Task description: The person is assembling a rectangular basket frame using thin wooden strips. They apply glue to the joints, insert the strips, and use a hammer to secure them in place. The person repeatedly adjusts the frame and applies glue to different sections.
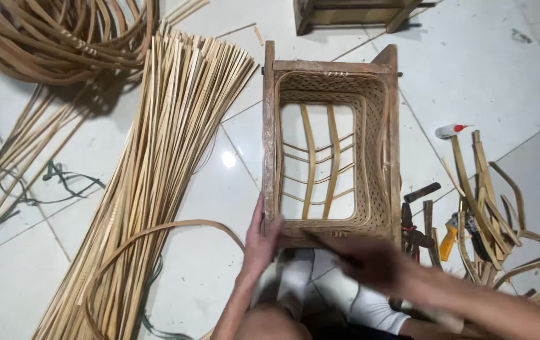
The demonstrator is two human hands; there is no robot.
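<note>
A woven bamboo basket (371, 126) sits inside a wooden frame mould (269, 126) on the white tiled floor, its bottom only a few crossing strips. My left hand (261, 236) grips the frame's near left corner. My right hand (364, 258) is blurred with motion at the near rim of the frame; it seems closed around a thin dark tool or strip, but I cannot make out which.
A long bundle of flat bamboo strips (163, 164) lies left of the frame, with curved strips (56, 44) at top left. Offcuts (490, 208), pliers (411, 230), a yellow-handled tool (449, 240) and a small glue bottle (451, 130) lie right. Another wooden frame (352, 14) stands at the top.
</note>
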